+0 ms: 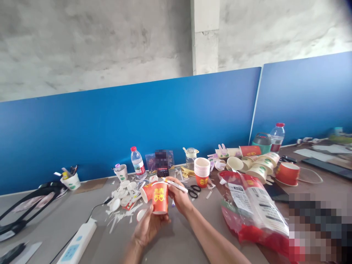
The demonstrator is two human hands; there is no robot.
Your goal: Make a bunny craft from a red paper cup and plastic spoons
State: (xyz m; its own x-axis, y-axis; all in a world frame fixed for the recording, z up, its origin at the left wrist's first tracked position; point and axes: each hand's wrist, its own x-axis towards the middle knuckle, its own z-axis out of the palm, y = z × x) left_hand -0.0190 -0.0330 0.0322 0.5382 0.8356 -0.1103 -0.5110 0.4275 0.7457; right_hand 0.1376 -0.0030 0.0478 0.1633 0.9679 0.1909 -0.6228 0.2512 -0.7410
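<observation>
My left hand (147, 229) is wrapped around the lower part of a red paper cup (160, 200) with gold double-happiness characters. The cup is upright, just above the table. At its rim, my right hand (180, 198) grips a white pen (177, 186) that slants across the top of the cup. Another red paper cup (147, 191) lies tilted behind the held one. To the left are piled white paper discs and cut strips (123, 194). Black-handled scissors (194, 191) and a stack of paper cups (202, 172) are to the right of my right hand.
A clear plastic package (247, 205) with red ends lies at the right, with several cups behind it. A water bottle (138, 164), a phone (161, 163) and a glass jug (190, 157) stand near the blue partition (154, 121). A white power strip (78, 242) lies front left.
</observation>
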